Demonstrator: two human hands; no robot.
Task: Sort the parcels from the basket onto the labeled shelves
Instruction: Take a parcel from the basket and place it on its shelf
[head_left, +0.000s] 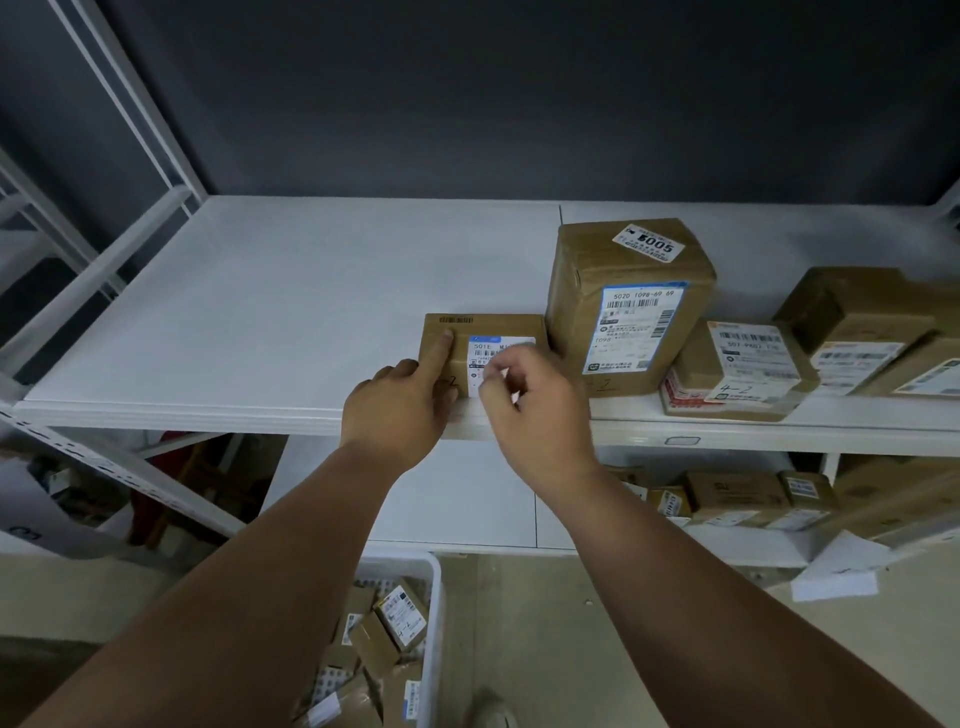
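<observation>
Down at the person's feet, the white basket (434, 613) sits with a jumble of brown parcels inside, plenty left to sort. Up at the shelf's front edge, both hands are on one small cardboard parcel (457, 332) lying flat, its long side running along the shelf (234, 322) lip. The left hand (397, 410) lies over its near left corner, index finger stretched straight across the top, pressing, not gripping. The right hand (535, 410) hangs at the label, fingers loosely curled; whether it pinches anything I cannot tell. Just right, touching, stands the taller parcel marked 5005 (628, 306). Any final nudge looks like a push back and rightward, the left hand leading.
</observation>
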